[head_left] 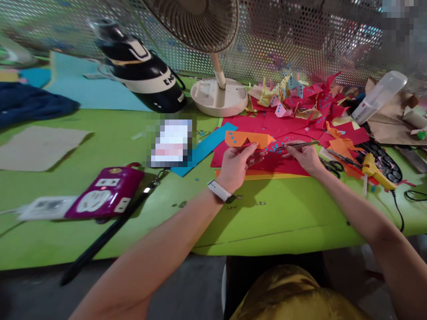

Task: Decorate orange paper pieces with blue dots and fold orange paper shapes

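Note:
My left hand (235,166), with a white watch on the wrist, pinches the lower edge of an orange folded paper piece (248,138) dotted with small blue dots. My right hand (305,156) is closed around thin metal tweezers (296,144) whose tip points left toward the orange piece. Both hands hover over red paper sheets (283,164) sprinkled with tiny blue dots. A blue paper strip (203,149) lies to the left of the red sheets.
A yellow glue gun (376,171) and scissors (333,166) lie right of my right hand. A pile of folded coloured paper shapes (293,95), a white fan base (218,97), a black-and-white helmet (143,73), a magenta pouch (106,191) and a white bottle (378,98) stand on the green table (283,213).

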Motion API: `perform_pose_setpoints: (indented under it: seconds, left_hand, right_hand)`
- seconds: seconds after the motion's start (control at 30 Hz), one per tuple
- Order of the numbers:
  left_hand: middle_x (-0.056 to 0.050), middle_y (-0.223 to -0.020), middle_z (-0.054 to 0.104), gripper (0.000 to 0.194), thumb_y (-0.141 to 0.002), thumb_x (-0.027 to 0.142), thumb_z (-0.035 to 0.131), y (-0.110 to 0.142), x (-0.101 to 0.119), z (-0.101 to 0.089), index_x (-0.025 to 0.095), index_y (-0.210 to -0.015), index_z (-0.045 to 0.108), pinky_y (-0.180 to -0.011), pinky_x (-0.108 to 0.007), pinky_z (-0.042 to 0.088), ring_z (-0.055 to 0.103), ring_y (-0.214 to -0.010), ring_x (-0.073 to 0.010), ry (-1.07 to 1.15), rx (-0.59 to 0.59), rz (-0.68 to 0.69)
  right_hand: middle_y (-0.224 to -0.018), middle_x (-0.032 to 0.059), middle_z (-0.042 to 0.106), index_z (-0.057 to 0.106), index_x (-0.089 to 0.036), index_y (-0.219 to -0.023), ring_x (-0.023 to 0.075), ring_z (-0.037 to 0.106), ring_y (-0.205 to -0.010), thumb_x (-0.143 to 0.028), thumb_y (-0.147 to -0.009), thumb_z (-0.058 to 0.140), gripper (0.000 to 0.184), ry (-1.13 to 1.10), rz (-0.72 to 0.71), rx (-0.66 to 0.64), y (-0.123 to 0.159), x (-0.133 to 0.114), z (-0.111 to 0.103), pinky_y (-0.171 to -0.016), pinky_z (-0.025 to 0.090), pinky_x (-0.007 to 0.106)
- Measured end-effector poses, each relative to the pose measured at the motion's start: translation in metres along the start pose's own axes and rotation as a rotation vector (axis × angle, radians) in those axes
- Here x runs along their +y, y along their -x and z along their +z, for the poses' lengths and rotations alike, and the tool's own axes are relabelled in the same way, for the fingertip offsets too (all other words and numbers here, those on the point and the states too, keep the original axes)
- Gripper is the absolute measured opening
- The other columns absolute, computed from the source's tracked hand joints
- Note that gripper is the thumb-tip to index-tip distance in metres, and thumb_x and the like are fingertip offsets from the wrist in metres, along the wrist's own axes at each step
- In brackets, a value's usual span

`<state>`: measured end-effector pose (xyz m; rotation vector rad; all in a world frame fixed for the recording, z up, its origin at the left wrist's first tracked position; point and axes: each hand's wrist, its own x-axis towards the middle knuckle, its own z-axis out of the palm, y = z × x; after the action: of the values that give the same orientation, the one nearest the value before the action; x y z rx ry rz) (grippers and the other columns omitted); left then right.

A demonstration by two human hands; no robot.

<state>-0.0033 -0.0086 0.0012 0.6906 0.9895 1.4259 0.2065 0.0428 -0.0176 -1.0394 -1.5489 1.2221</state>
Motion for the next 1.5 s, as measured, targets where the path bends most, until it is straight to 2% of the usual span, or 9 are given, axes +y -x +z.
perform_pose_setpoints:
  seconds: [0.33, 0.67, 0.87, 1.07, 1.17, 1.33, 1.5]
  left_hand:
    - [-0.004, -0.075, 0.076, 0.023, -0.066, 0.029, 0.082, 0.001, 0.001, 0.002, 0.017, -0.081, 0.070, -0.064, -0.028, 0.060, 0.074, -0.068, -0.0182, 0.009, 0.006, 0.004]
    - [-0.005, -0.079, 0.076, 0.022, -0.068, 0.029, 0.081, -0.001, -0.001, -0.001, 0.017, -0.084, 0.070, -0.069, -0.032, 0.061, 0.075, -0.077, -0.0212, -0.003, -0.002, -0.003]
    - [-0.005, -0.078, 0.077, 0.023, -0.066, 0.029, 0.082, 0.000, -0.001, 0.001, 0.017, -0.082, 0.070, -0.066, -0.031, 0.061, 0.075, -0.073, -0.0206, 0.009, 0.006, 0.009]
    - [-0.004, -0.079, 0.077, 0.023, -0.067, 0.030, 0.081, -0.001, -0.001, 0.000, 0.018, -0.083, 0.070, -0.066, -0.029, 0.060, 0.075, -0.073, -0.0195, -0.002, 0.004, 0.016]
    - [-0.004, -0.082, 0.077, 0.024, -0.068, 0.029, 0.081, -0.002, 0.003, -0.001, 0.018, -0.086, 0.069, -0.067, -0.029, 0.060, 0.075, -0.075, -0.0190, 0.010, 0.033, 0.044]
    - [-0.002, -0.081, 0.076, 0.018, -0.070, 0.028, 0.080, -0.007, 0.020, -0.006, 0.021, -0.083, 0.069, -0.066, -0.026, 0.059, 0.074, -0.077, -0.0176, 0.057, 0.125, 0.146]
    - [-0.002, -0.085, 0.076, 0.017, -0.073, 0.028, 0.079, -0.010, 0.027, -0.010, 0.023, -0.085, 0.068, -0.070, -0.026, 0.059, 0.074, -0.086, -0.0184, 0.042, 0.165, 0.165]
  right_hand:
    - [-0.081, 0.0030, 0.075, 0.070, -0.020, -0.089, 0.0178, 0.074, -0.067, -0.056, -0.073, 0.075, 0.040, 0.012, -0.031, -0.001, 0.001, 0.003, 0.002, -0.066, 0.064, 0.031]
    - [-0.084, 0.0044, 0.075, 0.070, -0.020, -0.089, 0.0200, 0.075, -0.072, -0.054, -0.074, 0.075, 0.037, 0.015, -0.034, 0.021, 0.000, 0.008, 0.001, -0.070, 0.063, 0.033]
    - [-0.085, 0.0048, 0.075, 0.071, -0.021, -0.088, 0.0217, 0.075, -0.079, -0.053, -0.075, 0.074, 0.035, 0.043, -0.037, 0.036, 0.000, 0.008, 0.002, -0.076, 0.062, 0.036]
    - [-0.081, 0.0044, 0.074, 0.070, -0.020, -0.089, 0.0209, 0.074, -0.078, -0.055, -0.074, 0.074, 0.038, 0.052, -0.045, 0.041, 0.001, 0.005, 0.002, -0.076, 0.062, 0.035]
    - [-0.082, 0.0050, 0.075, 0.070, -0.020, -0.090, 0.0209, 0.074, -0.079, -0.056, -0.075, 0.073, 0.039, 0.054, -0.048, 0.051, 0.001, -0.001, 0.003, -0.075, 0.061, 0.034]
    - [-0.087, 0.0061, 0.076, 0.066, -0.019, -0.098, 0.0206, 0.075, -0.077, -0.055, -0.075, 0.074, 0.044, 0.027, -0.060, 0.138, 0.003, -0.012, 0.003, -0.072, 0.061, 0.034]
    - [-0.088, 0.0049, 0.076, 0.065, -0.019, -0.097, 0.0191, 0.075, -0.074, -0.056, -0.071, 0.077, 0.047, -0.047, 0.077, 0.118, 0.003, -0.016, 0.007, -0.065, 0.060, 0.029]
